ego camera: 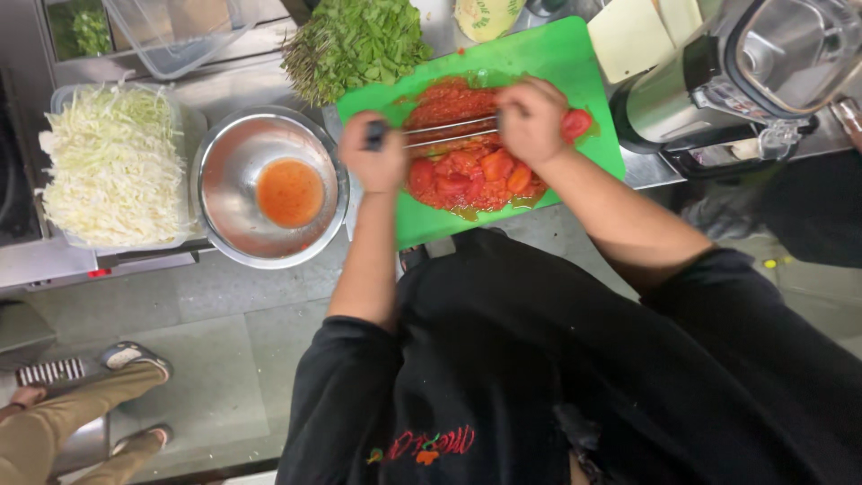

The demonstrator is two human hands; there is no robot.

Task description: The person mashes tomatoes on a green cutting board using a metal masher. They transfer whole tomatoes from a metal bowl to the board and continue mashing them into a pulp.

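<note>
1. Head view, looking straight down: the person stands at the counter (224, 90) and chops tomatoes (467, 171) on a green cutting board (557, 63).
2. The left hand (375, 157) has its grip wrapped tight around the dark handle of a knife (449, 131). The right hand (530, 121) presses down on the far end of the blade, fingers curled over it, so both hands bear on the one tool.
3. By my judgement the chopping is well along. The heap beyond the blade is already minced to a wet red pulp, while the chunks nearer the person are coarse, and one larger piece (576, 123) lies at the board's right side.
4. The tomato looks soft and very juicy; liquid pools along the board's near edge.
5. Just left of the board sits a steel bowl (233, 153) with a little orange-red liquid. Farther left is a tray of shredded cabbage (112, 166), a bunch of leafy greens (359, 40) lies at the board's top corner, and a blender (745, 72) stands on the right.
</note>
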